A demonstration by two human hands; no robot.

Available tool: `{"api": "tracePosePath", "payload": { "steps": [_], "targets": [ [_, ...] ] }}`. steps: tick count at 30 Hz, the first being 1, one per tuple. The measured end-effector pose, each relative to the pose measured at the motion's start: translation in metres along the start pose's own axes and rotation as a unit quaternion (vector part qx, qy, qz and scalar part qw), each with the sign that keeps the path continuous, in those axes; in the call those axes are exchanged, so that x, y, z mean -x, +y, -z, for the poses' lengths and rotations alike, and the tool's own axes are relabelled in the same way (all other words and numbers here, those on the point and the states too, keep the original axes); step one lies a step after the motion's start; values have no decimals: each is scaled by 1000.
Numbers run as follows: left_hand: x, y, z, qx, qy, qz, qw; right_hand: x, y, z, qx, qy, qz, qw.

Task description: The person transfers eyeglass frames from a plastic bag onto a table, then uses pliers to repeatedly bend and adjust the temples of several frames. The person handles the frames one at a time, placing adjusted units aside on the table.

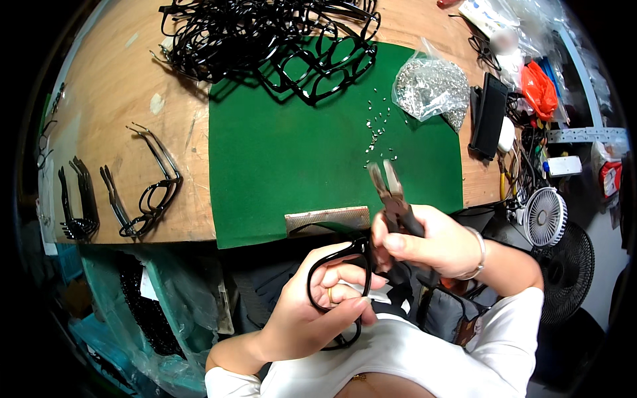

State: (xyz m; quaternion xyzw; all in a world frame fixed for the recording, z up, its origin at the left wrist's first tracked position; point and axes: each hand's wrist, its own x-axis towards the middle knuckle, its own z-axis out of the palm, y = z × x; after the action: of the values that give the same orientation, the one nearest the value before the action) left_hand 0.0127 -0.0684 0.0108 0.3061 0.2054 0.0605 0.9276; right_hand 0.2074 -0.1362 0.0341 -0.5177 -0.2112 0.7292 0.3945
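Note:
Just in front of the table edge, my left hand (pixel 298 306) is closed round a black eyeglass frame (pixel 367 262); its fingers pass through one of the lens openings. My right hand (pixel 434 244) grips dark-handled pliers (pixel 396 204), their jaws parted and pointing away from me over the green mat (pixel 285 152). Nothing shows between the jaws. Beyond the tips lie small silvery metal pieces (pixel 373 132), scattered on the mat. A clear plastic bag (pixel 424 89) full of similar pieces sits at the mat's far right. Part of the frame is hidden by my fingers.
A tangled heap of black eyeglass frames (pixel 265 46) covers the far side. More folded frames (pixel 149 205) stand on the wood at left. A flat block (pixel 326 217) lies at the mat's near edge. At right are a black phone (pixel 490 116) and a white fan (pixel 545 216).

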Motion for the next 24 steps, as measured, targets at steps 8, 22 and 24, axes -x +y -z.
{"api": "tracePosePath", "payload": {
  "steps": [8, 22, 24],
  "targets": [
    [3, 1, -1, 9, -6, 30, 999, 22, -9, 16, 318, -121, -55, 939],
    [0, -6, -4, -16, 20, 46, 999, 14, -13, 3, 519, -19, -63, 852],
    [1, -7, -3, -21, 25, 38, 999, 14, -12, 2, 529, -17, -63, 846]
  ]
}}
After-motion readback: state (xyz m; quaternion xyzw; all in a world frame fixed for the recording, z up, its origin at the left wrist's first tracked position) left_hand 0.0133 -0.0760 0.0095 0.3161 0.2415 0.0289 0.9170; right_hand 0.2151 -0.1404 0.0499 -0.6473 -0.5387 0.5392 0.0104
